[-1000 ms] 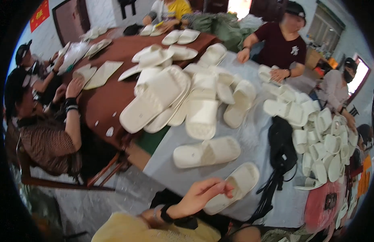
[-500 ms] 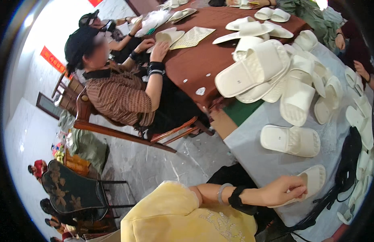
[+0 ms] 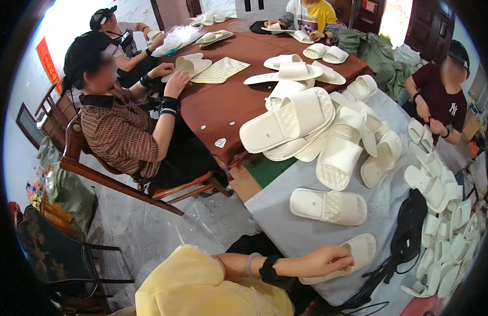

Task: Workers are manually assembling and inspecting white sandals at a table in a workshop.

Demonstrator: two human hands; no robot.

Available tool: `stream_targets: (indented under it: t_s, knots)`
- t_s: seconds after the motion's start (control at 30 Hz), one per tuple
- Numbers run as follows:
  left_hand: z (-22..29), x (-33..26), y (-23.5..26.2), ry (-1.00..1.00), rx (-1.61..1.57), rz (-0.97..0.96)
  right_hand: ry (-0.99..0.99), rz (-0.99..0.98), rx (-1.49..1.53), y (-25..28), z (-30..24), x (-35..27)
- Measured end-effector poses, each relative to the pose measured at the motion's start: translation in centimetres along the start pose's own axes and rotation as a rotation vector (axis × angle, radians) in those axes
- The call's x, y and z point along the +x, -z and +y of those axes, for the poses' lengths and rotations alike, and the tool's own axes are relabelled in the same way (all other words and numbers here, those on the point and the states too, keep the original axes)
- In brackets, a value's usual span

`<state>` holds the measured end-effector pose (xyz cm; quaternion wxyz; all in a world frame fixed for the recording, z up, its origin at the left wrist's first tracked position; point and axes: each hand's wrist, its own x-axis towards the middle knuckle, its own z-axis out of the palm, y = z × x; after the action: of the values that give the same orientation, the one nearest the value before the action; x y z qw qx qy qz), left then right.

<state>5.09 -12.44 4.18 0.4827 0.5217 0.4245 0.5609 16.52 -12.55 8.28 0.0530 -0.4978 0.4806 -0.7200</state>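
Own hands: L hand (image 3: 324, 261) over nr slipper (image 3: 364, 246), fingers curled in, not spread; can't tell if pinching or touching it. R hand out of view, state can't tell. Nr slipper lies at the close edge of grey-covered bench (image 3: 273, 204), heel end partly hidden by L hand. 2nd slipper (image 3: 328, 207) flat just beyond, sideways. Past that, messy slipper heap (image 3: 302, 124), some overlapping, runs onto brown cloth (image 3: 202, 108) & blocks view of bench there. Black strap bundle (image 3: 409, 224) to R of nr slipper, straps trailing twd lower edge, btwn it & big slipper pile (image 3: 449, 239) far R. L side: co-worker on wooden chair (image 3: 123, 187), both hands at a slipper (image 3: 194, 64), patterned sheet (image 3: 221, 70) just beside. Co-worker in maroon top (image 3: 450, 105) at R; green sacks (image 3: 378, 58) behind bench.
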Motion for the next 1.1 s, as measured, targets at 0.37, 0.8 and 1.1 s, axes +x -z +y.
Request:
stream_targets:
  t_s: [0.37, 0.8, 1.1]
  knots:
    - [-1.6, -0.4, 1.1, 0.204, -0.095, -0.040, -0.102, 0.214, -0.197, -1.6, -0.8, -0.8]
    - [0.8, 0.0, 0.0, 0.327, 0.102, 0.101, 0.074, 0.948, -0.211, -4.1, -3.4, 3.4]
    - [1.0, -0.3, 0.0, 0.249, 0.145, 0.207, 0.029, 0.616, -0.227, -4.7, -3.3, 3.8]
